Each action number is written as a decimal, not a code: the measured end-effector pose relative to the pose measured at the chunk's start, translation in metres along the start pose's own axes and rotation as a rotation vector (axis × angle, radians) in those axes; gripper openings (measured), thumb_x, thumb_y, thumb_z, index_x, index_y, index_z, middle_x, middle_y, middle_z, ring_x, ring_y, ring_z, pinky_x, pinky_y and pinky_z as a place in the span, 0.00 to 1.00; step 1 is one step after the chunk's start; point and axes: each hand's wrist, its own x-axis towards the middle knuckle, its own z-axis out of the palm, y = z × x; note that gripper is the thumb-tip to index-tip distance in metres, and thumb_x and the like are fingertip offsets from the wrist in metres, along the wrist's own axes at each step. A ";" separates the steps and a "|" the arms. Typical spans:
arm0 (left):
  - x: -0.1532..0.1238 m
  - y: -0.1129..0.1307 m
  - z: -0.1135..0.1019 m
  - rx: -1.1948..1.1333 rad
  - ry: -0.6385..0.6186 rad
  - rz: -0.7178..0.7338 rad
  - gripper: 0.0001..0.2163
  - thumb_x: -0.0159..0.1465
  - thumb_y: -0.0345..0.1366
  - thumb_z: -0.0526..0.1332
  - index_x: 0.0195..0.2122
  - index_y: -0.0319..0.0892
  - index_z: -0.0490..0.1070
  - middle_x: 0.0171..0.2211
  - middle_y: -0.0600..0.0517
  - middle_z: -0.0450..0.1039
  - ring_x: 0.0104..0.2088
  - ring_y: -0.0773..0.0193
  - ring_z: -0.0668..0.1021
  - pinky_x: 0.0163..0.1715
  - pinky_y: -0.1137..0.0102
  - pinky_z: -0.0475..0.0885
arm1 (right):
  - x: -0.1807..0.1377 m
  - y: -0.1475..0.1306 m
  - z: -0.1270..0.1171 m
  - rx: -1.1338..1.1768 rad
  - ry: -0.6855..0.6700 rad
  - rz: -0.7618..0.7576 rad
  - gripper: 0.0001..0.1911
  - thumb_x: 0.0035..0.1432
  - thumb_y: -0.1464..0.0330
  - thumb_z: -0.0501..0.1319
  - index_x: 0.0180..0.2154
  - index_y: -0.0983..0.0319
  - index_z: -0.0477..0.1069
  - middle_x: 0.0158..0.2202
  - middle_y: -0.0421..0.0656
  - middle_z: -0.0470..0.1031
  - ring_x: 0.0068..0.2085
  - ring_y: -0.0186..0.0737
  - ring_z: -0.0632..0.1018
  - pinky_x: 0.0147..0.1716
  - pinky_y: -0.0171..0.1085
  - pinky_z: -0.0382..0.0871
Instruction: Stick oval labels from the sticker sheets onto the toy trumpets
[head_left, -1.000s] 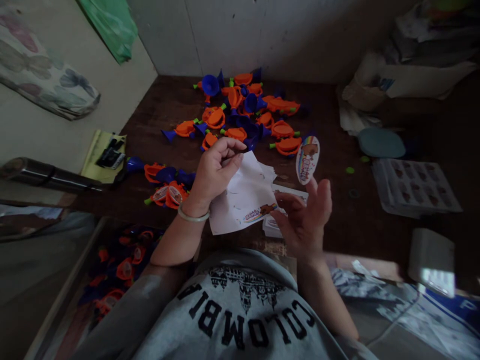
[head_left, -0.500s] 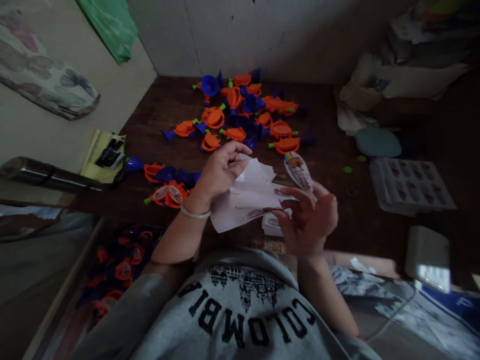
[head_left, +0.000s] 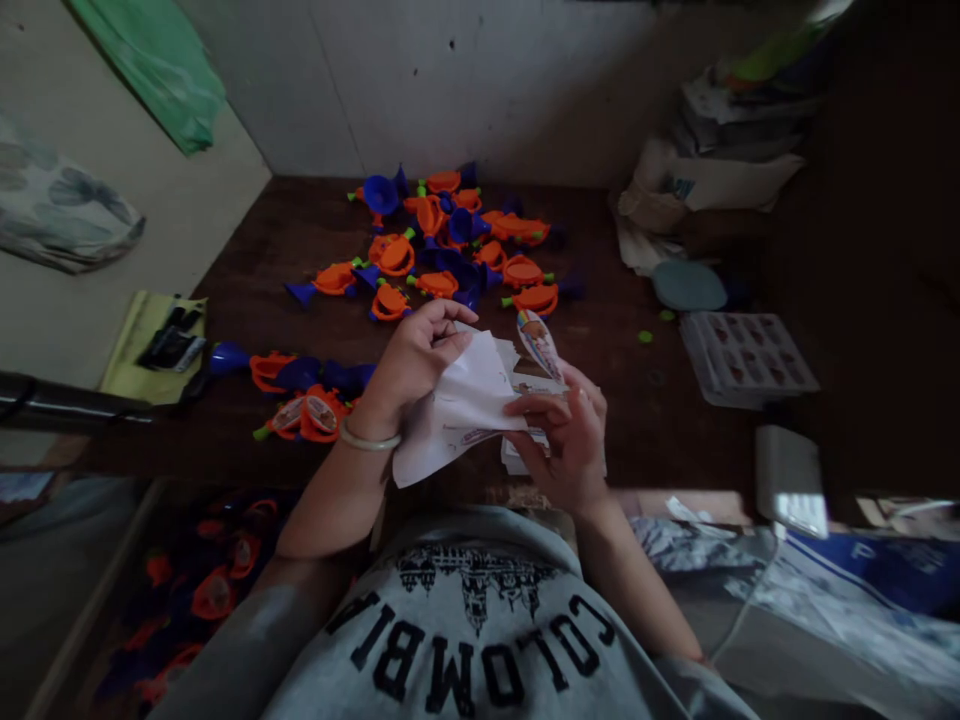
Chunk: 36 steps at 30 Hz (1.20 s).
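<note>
My left hand (head_left: 421,352) is closed on a creased white sticker sheet (head_left: 476,385), its thumb on top near the upper edge. The thumb and a finger of my right hand (head_left: 564,430) pinch the sheet's right edge, where part of a printed sticker shows. An oval sticker (head_left: 538,343) with a rainbow-coloured edge stands up at the back of my right hand's fingers; how it is held there is hidden. Below the hands, a stack of printed sheets (head_left: 514,457) lies partly covered on the table.
Several orange and blue toy trumpets (head_left: 394,255) lie across the table's back; a few at left (head_left: 321,412) bear oval stickers. More fill a space below left (head_left: 214,595). A clear case of stickers (head_left: 746,360), a white device (head_left: 790,480), a dark cylinder (head_left: 67,402) and yellow paper (head_left: 127,345) lie around.
The view has turned a little to the right, so everything sits further left. My right fingers have closed in on the sheet's edge, and the sheet's lower part is more bent.
</note>
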 end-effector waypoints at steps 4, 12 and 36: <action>0.003 -0.004 0.000 0.016 0.005 0.009 0.10 0.60 0.34 0.67 0.43 0.43 0.75 0.24 0.58 0.69 0.21 0.71 0.68 0.20 0.75 0.60 | 0.001 0.003 0.001 -0.117 0.031 -0.051 0.51 0.65 0.79 0.64 0.74 0.34 0.43 0.66 0.47 0.70 0.48 0.41 0.86 0.46 0.48 0.88; 0.011 -0.015 -0.003 0.031 0.110 -0.009 0.12 0.58 0.33 0.67 0.44 0.42 0.73 0.21 0.60 0.65 0.20 0.70 0.66 0.21 0.75 0.59 | 0.006 0.015 0.007 -0.255 0.046 -0.144 0.48 0.65 0.80 0.63 0.74 0.40 0.45 0.43 0.40 0.82 0.60 0.46 0.82 0.56 0.54 0.84; 0.105 -0.073 0.017 0.967 -0.368 0.231 0.10 0.68 0.33 0.62 0.49 0.42 0.80 0.49 0.44 0.82 0.51 0.52 0.81 0.54 0.61 0.73 | -0.004 0.015 0.000 -0.015 0.291 0.056 0.46 0.66 0.76 0.62 0.74 0.37 0.46 0.64 0.49 0.63 0.36 0.30 0.81 0.36 0.38 0.85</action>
